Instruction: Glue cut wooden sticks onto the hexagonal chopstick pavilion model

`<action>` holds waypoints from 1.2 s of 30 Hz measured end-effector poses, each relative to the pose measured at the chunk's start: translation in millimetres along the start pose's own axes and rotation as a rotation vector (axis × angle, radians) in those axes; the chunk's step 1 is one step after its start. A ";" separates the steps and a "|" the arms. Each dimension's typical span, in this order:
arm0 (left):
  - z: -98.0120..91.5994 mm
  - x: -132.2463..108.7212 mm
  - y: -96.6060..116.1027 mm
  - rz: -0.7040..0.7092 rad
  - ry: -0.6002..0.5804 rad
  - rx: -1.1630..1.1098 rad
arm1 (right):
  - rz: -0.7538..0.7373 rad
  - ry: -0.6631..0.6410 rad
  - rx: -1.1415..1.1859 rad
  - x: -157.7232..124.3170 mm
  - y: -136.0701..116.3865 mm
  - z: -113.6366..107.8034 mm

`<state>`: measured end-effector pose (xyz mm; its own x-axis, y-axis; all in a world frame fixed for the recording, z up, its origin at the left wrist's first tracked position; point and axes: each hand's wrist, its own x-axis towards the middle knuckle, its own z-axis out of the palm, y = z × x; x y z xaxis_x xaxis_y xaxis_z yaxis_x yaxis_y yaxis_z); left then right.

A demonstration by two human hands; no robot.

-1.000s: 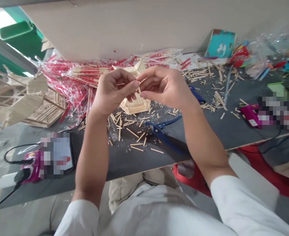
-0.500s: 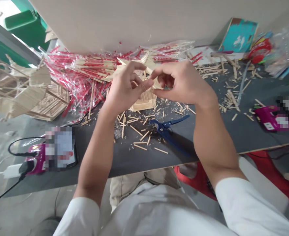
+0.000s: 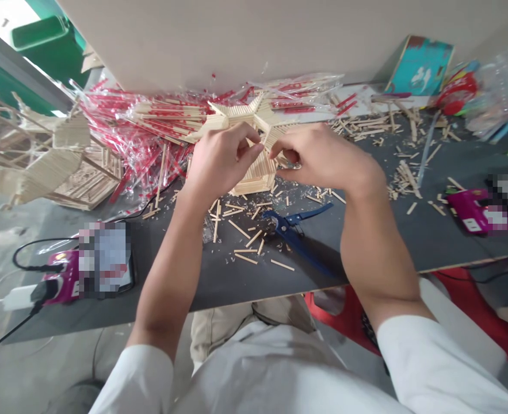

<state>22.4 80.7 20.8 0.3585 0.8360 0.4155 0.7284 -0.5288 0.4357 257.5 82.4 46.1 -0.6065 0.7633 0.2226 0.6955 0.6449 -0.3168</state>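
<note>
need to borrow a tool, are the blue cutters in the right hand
No, the blue cutters lie on the dark tabletop, apart from the right hand.

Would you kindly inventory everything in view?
stick models: two, pale, centre and far left
wrapped sticks: many, red and pale, back
stick pieces: many, pale, scattered across table
cutter: one, blue, front centre
boxes: two, purple, both sides
devices: two, dark-edged, beside the boxes
cables: several, black and white, both sides
board: one, turquoise, back right
crumpled plastic: uncounted, clear, far right
bins: two, green, top left
table: one, dark grey, middle
wall: one, pale, back
seating: uncounted, red, lower right
sleeves: two, white, bottom
left hand: one, bare, centre
right hand: one, bare, centre right
</note>
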 end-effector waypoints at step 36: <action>19.5 11.5 16.8 0.000 -0.101 0.014 | 0.076 0.274 0.286 -32.7 20.7 48.1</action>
<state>50.1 84.3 17.3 0.4152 0.8466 0.3328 0.7363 -0.5277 0.4236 273.2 69.0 -12.1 -0.4052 0.8150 0.4142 0.5754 0.5794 -0.5773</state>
